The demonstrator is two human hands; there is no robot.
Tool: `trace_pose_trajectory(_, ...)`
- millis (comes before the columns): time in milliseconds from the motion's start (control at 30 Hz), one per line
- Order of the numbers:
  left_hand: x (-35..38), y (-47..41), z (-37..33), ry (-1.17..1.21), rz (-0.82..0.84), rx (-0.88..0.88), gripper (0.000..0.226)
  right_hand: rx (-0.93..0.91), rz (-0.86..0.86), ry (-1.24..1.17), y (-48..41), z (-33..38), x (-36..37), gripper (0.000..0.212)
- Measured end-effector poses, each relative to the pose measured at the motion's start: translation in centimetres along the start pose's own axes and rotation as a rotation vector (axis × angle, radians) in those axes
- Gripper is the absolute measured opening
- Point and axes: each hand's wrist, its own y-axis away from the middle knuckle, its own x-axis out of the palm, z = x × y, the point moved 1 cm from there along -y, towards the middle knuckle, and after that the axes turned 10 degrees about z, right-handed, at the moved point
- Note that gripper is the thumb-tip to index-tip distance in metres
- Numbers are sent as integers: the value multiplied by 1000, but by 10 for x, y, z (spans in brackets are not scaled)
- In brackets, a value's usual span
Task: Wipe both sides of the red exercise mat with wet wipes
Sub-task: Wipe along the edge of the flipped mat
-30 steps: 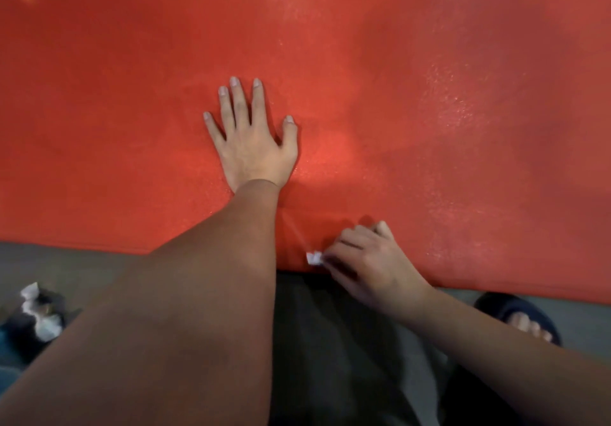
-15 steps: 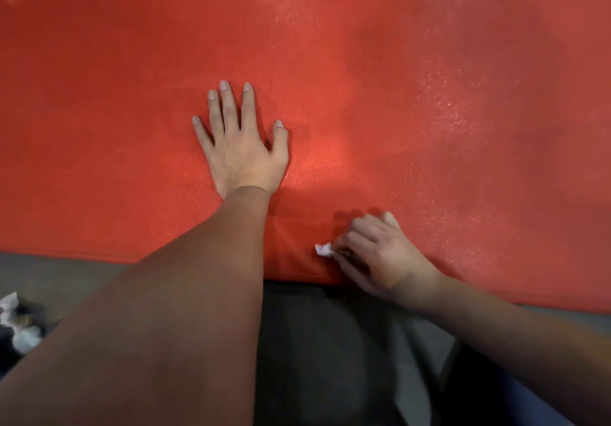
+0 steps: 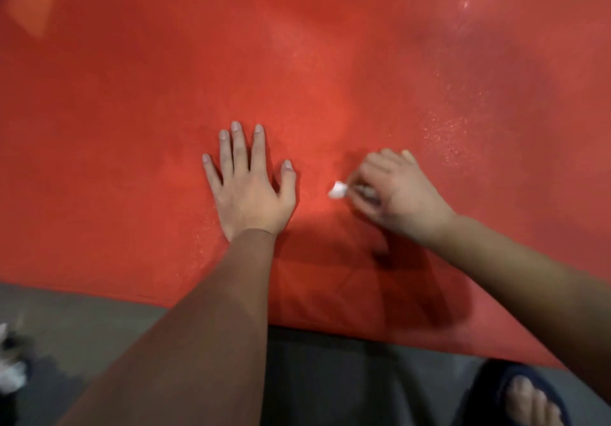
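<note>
Pressing flat on the red exercise mat (image 3: 330, 62), my left hand (image 3: 251, 191) has its fingers straight and spread and grips nothing. It pins the sheet, which fills the far and middle of the view and ends at a near edge on the grey floor (image 3: 99, 320). Just right of it, my right hand (image 3: 401, 194) is curled round a wadded wet wipe (image 3: 338, 191), with only a white corner poking out to the left. I judge this to be a wiping stroke on the upper face. To do it well I would bear down evenly, run overlapping passes outward from the braced palm, and work toward the speckled sheen at far right, which may be damp. A slippered foot (image 3: 525, 399) shows near right.
</note>
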Motion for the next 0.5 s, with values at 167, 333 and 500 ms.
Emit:
trace_pose_trajectory(167, -1, -2, -1, 16, 10, 4, 74, 127, -167, 5, -24, -25, 1, 17)
trace_pose_trajectory(333, -16, -10, -8, -105, -47, -14, 62, 140, -123, 36, -23, -21, -3, 17)
trace_pose_trajectory(500, -36, -96, -41, -70, -106, -2, 53, 152, -163, -15, -24, -19, -2, 14)
